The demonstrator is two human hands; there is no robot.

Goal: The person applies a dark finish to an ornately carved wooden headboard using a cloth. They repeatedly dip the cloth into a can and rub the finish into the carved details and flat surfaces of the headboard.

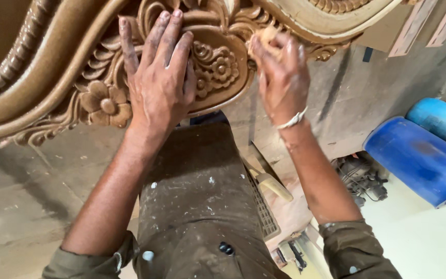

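A large carved wooden panel [52, 67] with flowers and scrolls, coated in brownish primer, fills the upper left. My left hand [158, 77] lies flat on the carving, fingers spread over the leaves beside a carved flower [107, 106]. My right hand [282, 75] is closed around a small tan piece of sandpaper [265, 39], pressed against the carved edge near the flower cluster [218, 64]. A white band sits on my right wrist.
My dusty olive trousers [197, 206] are below the panel. Two blue barrels [419, 155] lie at the right. A small machine [360, 178] with cables and a hand saw [272, 186] rest on the floor. Boards lean at the top right.
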